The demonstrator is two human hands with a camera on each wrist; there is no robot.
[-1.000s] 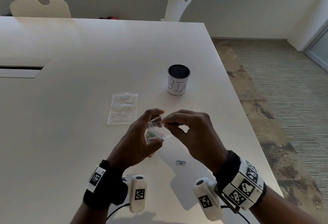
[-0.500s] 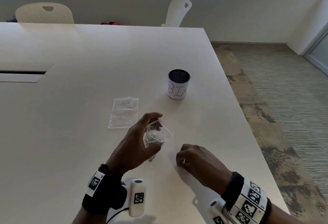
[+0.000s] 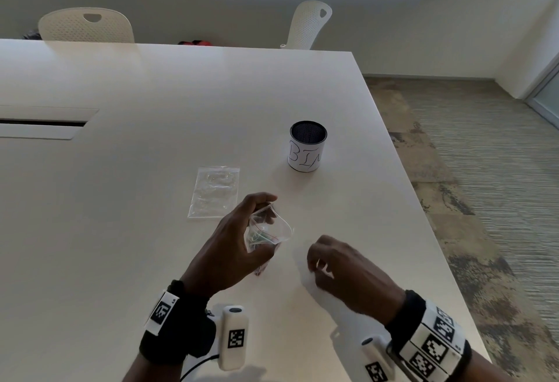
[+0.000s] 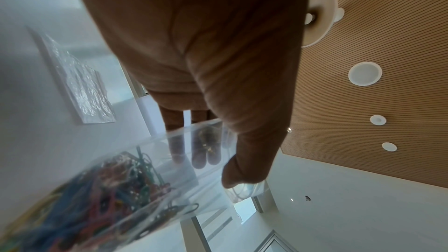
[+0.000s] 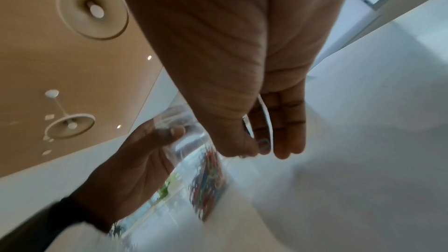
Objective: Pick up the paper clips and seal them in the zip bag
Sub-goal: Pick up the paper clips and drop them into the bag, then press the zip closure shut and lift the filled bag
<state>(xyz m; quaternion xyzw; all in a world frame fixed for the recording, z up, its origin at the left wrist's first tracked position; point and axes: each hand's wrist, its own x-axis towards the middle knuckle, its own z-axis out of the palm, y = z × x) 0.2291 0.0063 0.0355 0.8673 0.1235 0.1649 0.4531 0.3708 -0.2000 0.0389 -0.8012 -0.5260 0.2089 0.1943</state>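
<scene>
My left hand (image 3: 257,224) holds a small clear zip bag (image 3: 279,229) upright just above the white table (image 3: 121,230), its mouth gaping open. Several coloured paper clips (image 3: 259,238) lie in the bag's bottom, and the left wrist view shows them (image 4: 109,189) bunched there with my thumb and fingers (image 4: 200,158) pinching the bag's top. My right hand (image 3: 317,263) is low over the table, right of the bag, fingers curled. In the right wrist view the right hand (image 5: 263,150) pinches a bluish paper clip (image 5: 263,143) between thumb and fingertip.
A second clear zip bag (image 3: 214,192) lies flat on the table beyond my left hand. A black mesh cup labelled BIN (image 3: 308,147) stands farther back to the right. The table's right edge (image 3: 429,230) runs close to my right hand. Two white chairs stand behind the table.
My right hand left the bag's mouth and dropped to the table on the right, where a loose clip lay, and now pinches it. The left hand kept holding the bag open.
</scene>
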